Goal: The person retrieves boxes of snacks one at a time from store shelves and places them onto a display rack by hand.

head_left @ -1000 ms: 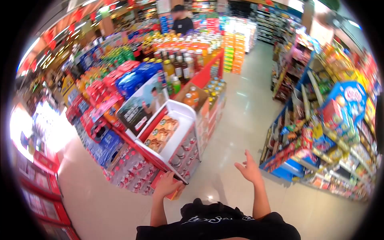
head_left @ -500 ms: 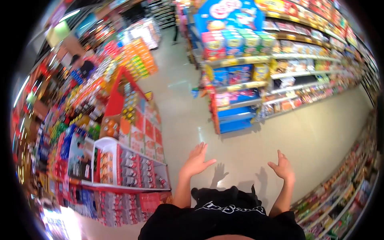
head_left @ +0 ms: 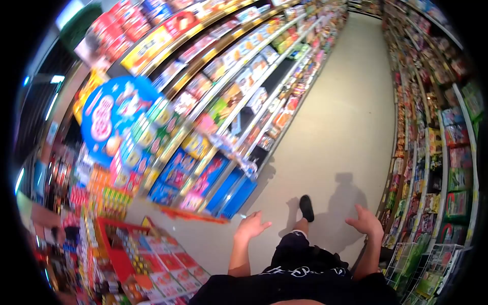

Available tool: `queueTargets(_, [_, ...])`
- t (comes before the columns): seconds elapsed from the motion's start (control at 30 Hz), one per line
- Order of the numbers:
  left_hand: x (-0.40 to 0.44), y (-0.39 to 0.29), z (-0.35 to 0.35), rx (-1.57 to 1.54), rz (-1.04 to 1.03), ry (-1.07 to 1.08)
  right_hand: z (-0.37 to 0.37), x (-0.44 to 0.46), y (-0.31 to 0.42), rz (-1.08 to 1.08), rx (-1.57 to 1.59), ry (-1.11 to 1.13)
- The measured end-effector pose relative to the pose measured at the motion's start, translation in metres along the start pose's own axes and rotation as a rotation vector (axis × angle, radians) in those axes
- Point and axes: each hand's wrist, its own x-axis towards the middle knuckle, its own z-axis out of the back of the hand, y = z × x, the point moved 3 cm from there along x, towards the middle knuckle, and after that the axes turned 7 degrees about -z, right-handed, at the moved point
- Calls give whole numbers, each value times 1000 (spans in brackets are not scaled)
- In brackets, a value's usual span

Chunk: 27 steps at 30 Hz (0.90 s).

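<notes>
Palm down over the floor, my left hand [head_left: 251, 225] has its fingers apart and holds nothing. The blue end rack [head_left: 229, 190] of a snack shelf is the thing nearest to it. My right hand [head_left: 365, 221] is also empty, thumb and fingers spread, near the shelf on the right [head_left: 406, 168]. Between the hands, one black shoe [head_left: 306, 208] shows on the pale floor [head_left: 338, 101]. Neither hand touches any goods.
A long snack shelf [head_left: 229, 66] runs along the left of the aisle, with a round blue sign [head_left: 119, 112] at its end. Stacked drink cartons [head_left: 170, 264] stand at the lower left. Wire baskets [head_left: 422, 269] are at the lower right.
The view has swung right, from the drink display to the aisle between shelves. My left hand has come away from beside the display's edge. A shoe has come into view.
</notes>
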Motion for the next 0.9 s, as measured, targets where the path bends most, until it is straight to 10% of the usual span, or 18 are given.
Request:
queueTargets(0.5, [347,-213,228,171,-534,-198,218,220,61,172,109,-457])
queueTargets(0.67, [426,-226,244,98,-586,28,225,284,28,-76,108,-199])
queueTargets(0.9, [530,-225,302,304,-167,127,302,423,7,-128,112,-182])
